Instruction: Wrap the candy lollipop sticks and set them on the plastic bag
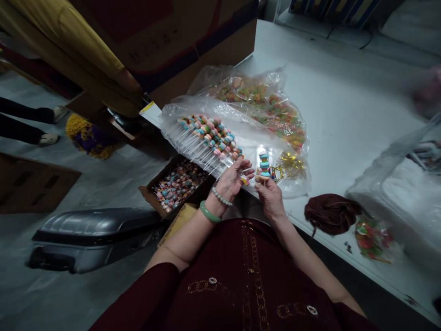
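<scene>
In my right hand (270, 200) a candy stick (264, 165) stands upright, pinched near its base; stacked blue, brown and peach candy pieces show on it. My left hand (234, 177) is just left of it, palm partly up, with a small pink-and-yellow printed piece (245, 180) held at its fingers; whether this is a label or a wrapper I cannot tell. Beyond my left hand, a pile of candy sticks (213, 133) lies on clear plastic, white sticks pointing toward me. Gold twist ties (292, 164) lie right of the held candy.
Clear bags of colourful candy (258, 99) lie behind the pile on the white table (339, 96). A carton of wrapped candy (181, 184) is below left, near a grey suitcase (99, 234). Dark cloth (330, 214) lies right. A person in yellow sleeves (79, 41) stands left.
</scene>
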### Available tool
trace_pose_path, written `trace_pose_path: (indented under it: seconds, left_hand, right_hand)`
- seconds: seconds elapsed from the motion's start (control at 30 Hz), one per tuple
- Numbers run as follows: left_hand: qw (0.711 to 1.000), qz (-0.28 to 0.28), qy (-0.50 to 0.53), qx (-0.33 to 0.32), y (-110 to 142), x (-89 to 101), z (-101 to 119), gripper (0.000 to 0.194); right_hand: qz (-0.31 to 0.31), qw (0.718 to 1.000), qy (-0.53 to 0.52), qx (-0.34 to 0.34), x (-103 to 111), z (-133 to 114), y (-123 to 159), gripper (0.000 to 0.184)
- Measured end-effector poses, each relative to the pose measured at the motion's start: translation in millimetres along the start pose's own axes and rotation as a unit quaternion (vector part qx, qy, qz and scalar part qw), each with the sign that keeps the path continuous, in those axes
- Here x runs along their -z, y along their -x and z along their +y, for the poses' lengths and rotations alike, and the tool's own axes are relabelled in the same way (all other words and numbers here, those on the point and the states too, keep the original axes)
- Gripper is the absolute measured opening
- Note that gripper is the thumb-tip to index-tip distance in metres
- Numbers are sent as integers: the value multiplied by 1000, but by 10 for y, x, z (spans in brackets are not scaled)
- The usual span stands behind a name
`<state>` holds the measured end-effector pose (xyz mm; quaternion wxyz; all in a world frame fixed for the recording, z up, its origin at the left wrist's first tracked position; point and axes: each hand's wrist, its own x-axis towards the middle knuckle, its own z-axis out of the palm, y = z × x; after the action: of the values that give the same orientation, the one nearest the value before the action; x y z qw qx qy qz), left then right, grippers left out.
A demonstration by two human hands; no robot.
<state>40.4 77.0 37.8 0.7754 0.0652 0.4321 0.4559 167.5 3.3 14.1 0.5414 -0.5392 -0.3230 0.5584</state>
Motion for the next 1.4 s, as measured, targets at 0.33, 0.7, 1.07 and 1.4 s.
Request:
trace_pose_path:
  seconds: [0.33, 0.7, 1.07, 1.4]
  left_hand:
    - [993, -114, -28, 12, 194, -146, -187, 14]
    - [998, -38, -29, -45, 141, -119, -328, 21]
    - [993, 11, -91, -81, 172, -42, -320, 33]
    - [965, -1, -185, -188, 186, -41, -364, 33]
  right_hand:
    - [96, 992, 58, 64, 12, -3, -114, 25]
    - [21, 997, -68, -31, -69, -80, -109, 38]
    - [59, 995, -55, -56, -21, -60, -175, 31]
    - [21, 996, -58, -63, 65, -155, -187, 31]
